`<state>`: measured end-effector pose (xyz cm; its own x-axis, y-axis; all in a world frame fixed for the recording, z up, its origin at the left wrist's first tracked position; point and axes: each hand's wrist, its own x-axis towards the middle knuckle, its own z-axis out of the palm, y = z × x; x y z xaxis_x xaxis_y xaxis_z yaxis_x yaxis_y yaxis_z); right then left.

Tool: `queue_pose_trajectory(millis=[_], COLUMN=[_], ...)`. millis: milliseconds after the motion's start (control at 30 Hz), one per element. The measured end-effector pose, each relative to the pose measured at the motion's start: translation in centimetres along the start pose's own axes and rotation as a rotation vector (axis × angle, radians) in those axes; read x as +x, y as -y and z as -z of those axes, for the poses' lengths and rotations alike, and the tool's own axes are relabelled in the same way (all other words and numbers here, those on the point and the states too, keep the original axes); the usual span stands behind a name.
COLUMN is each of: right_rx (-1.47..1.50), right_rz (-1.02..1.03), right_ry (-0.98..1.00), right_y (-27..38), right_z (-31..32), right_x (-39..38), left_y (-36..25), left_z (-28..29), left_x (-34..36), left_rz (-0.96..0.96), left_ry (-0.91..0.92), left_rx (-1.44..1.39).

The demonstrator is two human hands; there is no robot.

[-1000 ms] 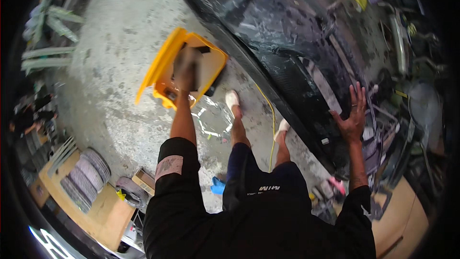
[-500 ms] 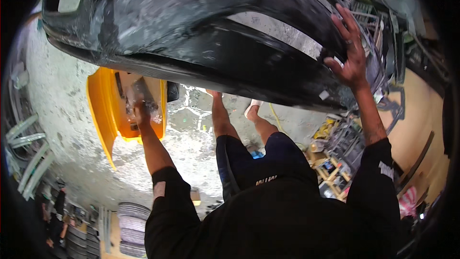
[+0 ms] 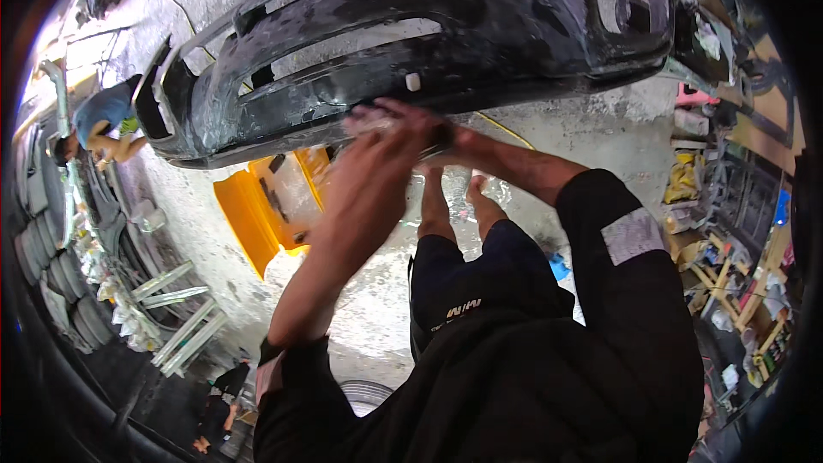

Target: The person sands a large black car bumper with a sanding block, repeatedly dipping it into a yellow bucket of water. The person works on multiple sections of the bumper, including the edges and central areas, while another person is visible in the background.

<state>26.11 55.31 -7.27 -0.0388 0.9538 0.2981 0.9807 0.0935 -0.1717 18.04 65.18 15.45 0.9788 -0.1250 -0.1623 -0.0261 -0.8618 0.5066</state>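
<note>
A large black car bumper (image 3: 334, 77), scuffed with grey patches, spans the upper part of the view. Just below its near edge, my two hands are together and overlap. My left hand (image 3: 373, 176) crosses over the right one, its fingers bent round something dark that I cannot make out. Behind it, my right hand (image 3: 381, 116) is partly covered and smeared by motion, with its fingers stretched toward the left. A small pale block (image 3: 413, 81) lies on the bumper above the hands. Whether either hand touches the bumper cannot be seen.
A yellow curved panel (image 3: 257, 210) with dark pieces on it stands below the bumper's left part. Another person (image 3: 103, 124) crouches at the far left beside stacked dark parts. Metal strips (image 3: 184, 326) lie at lower left; a cluttered wooden rack (image 3: 729, 283) stands right.
My right hand has left the bumper's right side and come to the middle. My left hand has risen from over the yellow panel to meet it. The view has swung, showing more of the bumper.
</note>
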Motion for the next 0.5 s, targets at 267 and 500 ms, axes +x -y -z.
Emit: queue_pose_trajectory(millis=[267,500], right_rx=[0.076,0.329], right_rz=[-0.437,-0.612], right_ry=[0.255,-0.209], right_y=[-7.1,2.6], right_z=[12.0,7.2], right_x=[-22.5,-12.7], left_y=[-6.0,9.8], left_z=[-4.7,-12.3], left_x=[6.1,-12.7], left_rz=[0.002,0.739], left_ry=[0.033,-0.268], left_rx=[0.043,-0.584])
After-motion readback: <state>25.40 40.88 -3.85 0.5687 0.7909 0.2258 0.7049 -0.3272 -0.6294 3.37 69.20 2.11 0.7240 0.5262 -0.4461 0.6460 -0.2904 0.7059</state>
